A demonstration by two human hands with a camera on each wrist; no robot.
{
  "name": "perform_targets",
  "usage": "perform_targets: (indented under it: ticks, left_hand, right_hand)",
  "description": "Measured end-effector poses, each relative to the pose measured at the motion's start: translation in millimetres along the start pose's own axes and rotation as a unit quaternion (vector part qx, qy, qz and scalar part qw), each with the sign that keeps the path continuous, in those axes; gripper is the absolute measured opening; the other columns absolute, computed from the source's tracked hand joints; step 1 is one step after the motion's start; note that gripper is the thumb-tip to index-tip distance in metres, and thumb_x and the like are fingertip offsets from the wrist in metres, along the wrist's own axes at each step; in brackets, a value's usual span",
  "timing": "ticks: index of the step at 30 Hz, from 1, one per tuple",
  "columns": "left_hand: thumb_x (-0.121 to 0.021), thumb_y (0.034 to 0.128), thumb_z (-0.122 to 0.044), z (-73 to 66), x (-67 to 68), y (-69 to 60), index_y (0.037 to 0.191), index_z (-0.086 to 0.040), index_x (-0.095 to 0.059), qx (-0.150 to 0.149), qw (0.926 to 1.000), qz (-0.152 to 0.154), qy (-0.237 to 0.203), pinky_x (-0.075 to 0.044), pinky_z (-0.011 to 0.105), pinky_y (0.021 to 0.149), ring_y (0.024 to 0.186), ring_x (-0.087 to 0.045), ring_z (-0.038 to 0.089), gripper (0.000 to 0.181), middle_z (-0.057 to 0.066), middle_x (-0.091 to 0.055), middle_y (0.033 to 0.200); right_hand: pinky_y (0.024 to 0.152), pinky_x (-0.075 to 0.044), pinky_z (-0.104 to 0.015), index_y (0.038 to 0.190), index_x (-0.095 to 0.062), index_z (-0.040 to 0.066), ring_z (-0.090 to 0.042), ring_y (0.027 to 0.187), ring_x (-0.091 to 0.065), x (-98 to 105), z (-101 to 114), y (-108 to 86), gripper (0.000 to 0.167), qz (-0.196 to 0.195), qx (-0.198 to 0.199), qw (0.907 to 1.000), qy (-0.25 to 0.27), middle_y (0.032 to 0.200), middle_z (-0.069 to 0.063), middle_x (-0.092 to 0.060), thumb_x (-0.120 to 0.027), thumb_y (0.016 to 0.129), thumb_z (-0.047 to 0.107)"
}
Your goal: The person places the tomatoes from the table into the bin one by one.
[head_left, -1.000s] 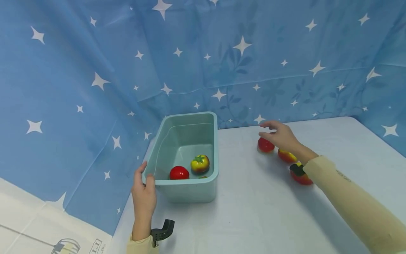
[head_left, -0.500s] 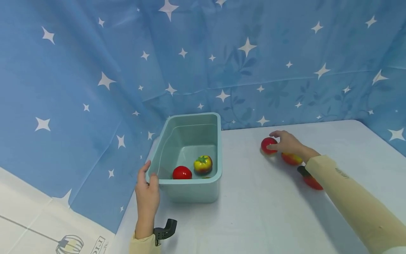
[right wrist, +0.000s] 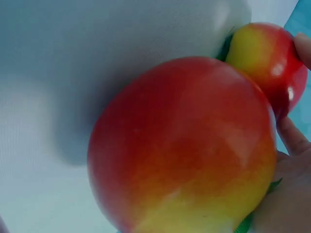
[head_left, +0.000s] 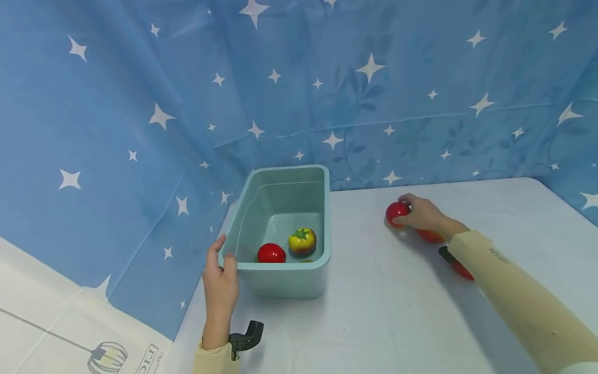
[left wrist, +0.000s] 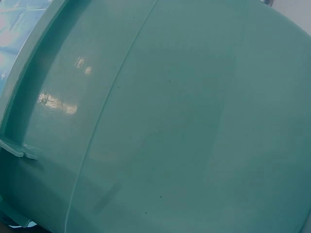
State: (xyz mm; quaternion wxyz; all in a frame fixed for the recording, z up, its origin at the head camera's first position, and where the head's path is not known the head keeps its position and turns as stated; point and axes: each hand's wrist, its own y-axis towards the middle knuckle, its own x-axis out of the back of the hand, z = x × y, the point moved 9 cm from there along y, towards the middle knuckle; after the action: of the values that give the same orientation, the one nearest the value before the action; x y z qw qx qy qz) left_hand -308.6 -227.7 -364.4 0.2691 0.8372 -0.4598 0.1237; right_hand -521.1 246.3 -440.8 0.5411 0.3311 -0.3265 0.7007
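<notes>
In the head view my left hand (head_left: 221, 283) grips the near left corner of a teal bin (head_left: 289, 280), thumb and fingers over its rim. The bin's wall (left wrist: 160, 116) fills the left wrist view. Inside lie a red fruit (head_left: 271, 253) and a yellow-red one with a green leafy top (head_left: 302, 241). On the right, my right hand (head_left: 422, 214) pinches a red round fruit (head_left: 397, 214) between thumb and fingers; the right wrist view shows that fruit (right wrist: 265, 58) red and yellow, behind a larger red-yellow fruit (right wrist: 184, 145).
Partly under my right wrist lies a red-yellow fruit (head_left: 431, 237). Nearer, a red one (head_left: 462, 270) with a dark green top is half hidden by the sleeve. The white table (head_left: 374, 311) meets a blue star-patterned cloth (head_left: 289, 104) behind the bin.
My right hand has come down from above the red fruit and closed its thumb and fingers round it. My left hand keeps its hold on the bin; the head view has shifted slightly.
</notes>
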Motion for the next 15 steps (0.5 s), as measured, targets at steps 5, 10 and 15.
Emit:
perform_targets:
  ticks: [5,10,15]
  left_hand:
    - [-0.036,0.0992,-0.02,0.0,-0.2,-0.2,0.146,-0.023,-0.045,0.0,1.0,-0.001,0.002,-0.033,0.032,0.046,0.045,-0.033,0.02,0.048,0.001,-0.036,0.053]
    - [-0.036,0.0988,-0.019,0.3,-0.2,0.0,0.146,-0.022,-0.045,-0.001,1.0,-0.002,0.0,-0.034,0.032,0.047,0.047,-0.034,0.02,0.048,0.002,-0.038,0.055]
    - [-0.036,0.0979,-0.017,0.4,-0.7,0.0,0.146,-0.022,-0.045,-0.001,1.0,-0.001,-0.002,-0.034,0.032,0.048,0.047,-0.034,0.02,0.049,0.003,-0.039,0.057]
  right_hand:
    - [0.086,-0.049,-0.055,0.142,-0.034,-0.002,-0.045,0.118,-0.043,11.8,10.4,-2.3,0.086,-0.031,0.022,0.9992,0.016,0.132,-0.026,-0.044,-0.081,0.076,0.028]
    - [0.083,-0.052,-0.053,0.143,-0.033,-0.001,-0.045,0.119,-0.042,23.1,27.7,-6.2,0.088,-0.056,0.042,0.9963,0.049,0.133,-0.026,-0.043,-0.083,0.075,0.024]
    - [0.083,-0.052,-0.054,0.145,-0.031,0.0,-0.045,0.122,-0.041,31.7,50.4,-11.5,0.089,-0.089,0.058,0.9913,0.078,0.136,-0.025,-0.041,-0.082,0.075,0.019]
